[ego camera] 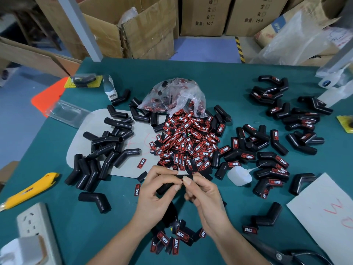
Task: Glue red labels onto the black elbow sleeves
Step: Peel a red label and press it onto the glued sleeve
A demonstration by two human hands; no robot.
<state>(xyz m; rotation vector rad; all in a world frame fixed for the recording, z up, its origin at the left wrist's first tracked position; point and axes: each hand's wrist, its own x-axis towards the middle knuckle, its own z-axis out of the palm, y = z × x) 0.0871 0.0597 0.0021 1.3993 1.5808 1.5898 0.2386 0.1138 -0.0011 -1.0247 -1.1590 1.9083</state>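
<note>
Both hands meet above the table (238, 207) near its front edge, working one black elbow sleeve (165, 186). The left hand (155, 196) curls round the sleeve, thumb and forefinger pinching its upper arm; the right hand (202, 194) pinches the same arm's end — whether a label lies under the fingers cannot be told. Just behind them, mid-table, lies the heap of red labels (188, 144) spilling from a plastic bag (174, 96). A glue bottle (238, 175) lies just right of the hands; a yellow knife (30, 191) rests by the left edge.
</note>
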